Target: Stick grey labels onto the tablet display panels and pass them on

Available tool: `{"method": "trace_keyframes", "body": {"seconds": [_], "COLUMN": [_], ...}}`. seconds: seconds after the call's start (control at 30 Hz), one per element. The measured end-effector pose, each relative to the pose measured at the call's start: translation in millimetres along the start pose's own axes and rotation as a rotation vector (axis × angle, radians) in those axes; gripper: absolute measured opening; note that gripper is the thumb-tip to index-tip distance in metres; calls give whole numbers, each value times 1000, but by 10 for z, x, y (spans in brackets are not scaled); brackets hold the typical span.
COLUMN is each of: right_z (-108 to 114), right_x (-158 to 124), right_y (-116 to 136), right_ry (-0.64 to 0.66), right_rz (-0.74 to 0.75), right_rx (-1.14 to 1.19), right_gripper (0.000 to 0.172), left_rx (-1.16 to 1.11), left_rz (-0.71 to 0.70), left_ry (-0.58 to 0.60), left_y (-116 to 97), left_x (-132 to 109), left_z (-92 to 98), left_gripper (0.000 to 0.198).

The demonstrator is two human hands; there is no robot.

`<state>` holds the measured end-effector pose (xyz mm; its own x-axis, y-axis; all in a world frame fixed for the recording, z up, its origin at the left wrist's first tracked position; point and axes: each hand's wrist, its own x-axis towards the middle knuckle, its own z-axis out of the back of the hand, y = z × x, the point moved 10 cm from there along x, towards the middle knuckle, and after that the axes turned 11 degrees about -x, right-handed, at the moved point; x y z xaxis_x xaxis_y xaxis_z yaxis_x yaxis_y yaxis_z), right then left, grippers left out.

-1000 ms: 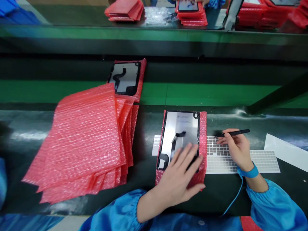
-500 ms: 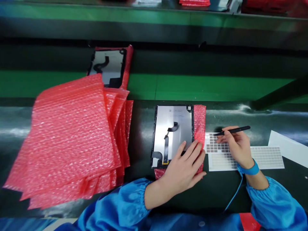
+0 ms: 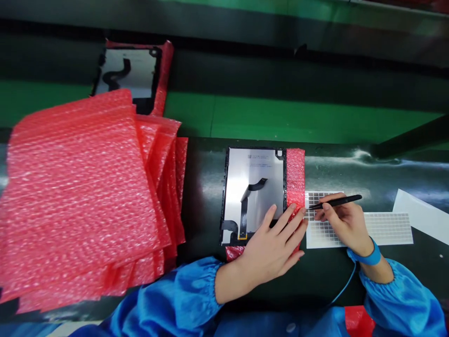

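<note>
Rests one of the hands on a display panel point(image 3: 264, 201), grips black tweezers point(image 3: 342, 201) in the other.
Head view: lies on red bubble wrap point(image 3: 295, 175), centrally on the table point(image 3: 205, 206). Spreads the left hand point(image 3: 271, 248), flat and gripping nothing, over the display panel's near right corner and the wrap. Curls the right hand point(image 3: 347, 222) around the tweezers, right of the display panel, with tip at a gridded sheet point(image 3: 313, 198); cannot tell about contact. Could kink the loose ribbon cable point(image 3: 244, 213) by dragging fingers leftward across the display panel, mark its silver back by pressing, or skew the unpinned sheet by catching it with the tip. Shows no readable brand; carries faint printed lines point(image 3: 261, 164) near the display panel's far edge, too small to read.
</note>
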<state>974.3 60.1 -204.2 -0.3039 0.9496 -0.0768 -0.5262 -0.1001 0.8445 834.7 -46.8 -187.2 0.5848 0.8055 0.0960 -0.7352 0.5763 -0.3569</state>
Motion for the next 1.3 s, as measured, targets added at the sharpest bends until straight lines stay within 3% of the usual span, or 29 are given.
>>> {"method": "trace_keyframes", "body": {"seconds": [0.2, 0.43, 0.5, 0.6, 0.73, 1.03, 1.3], "right_z": [-3, -31, -13, 50, 76, -388, -491], "right_x": [-20, 43, 63, 85, 155, 600, 828], "right_y": [-29, -67, -77, -52, 77, 358, 265], "right_ry": [46, 60, 50, 21, -8, 84, 116], "right_rz": [-11, -57, -81, -96, -76, -17, -58], "right_rx": [-63, 69, 141, 222, 275, 283, 305], "right_gripper": [27, 31, 32, 31, 28, 38, 41], "left_rx": [-28, -211, -304, -380, -254, -78, -60], "left_rz": [0, -24, -9, 90, 196, 284, 325], "left_ry": [18, -51, -111, -253, -292, -291, -297], "left_y": [15, 30, 56, 186, 326, 476, 596], "left_x": [8, -24, -55, -117, -124, -52, 44], "left_z": [-7, 114, 224, 403, 431, 367, 407], "left_gripper": [63, 88, 80, 52, 37, 44, 45]}}
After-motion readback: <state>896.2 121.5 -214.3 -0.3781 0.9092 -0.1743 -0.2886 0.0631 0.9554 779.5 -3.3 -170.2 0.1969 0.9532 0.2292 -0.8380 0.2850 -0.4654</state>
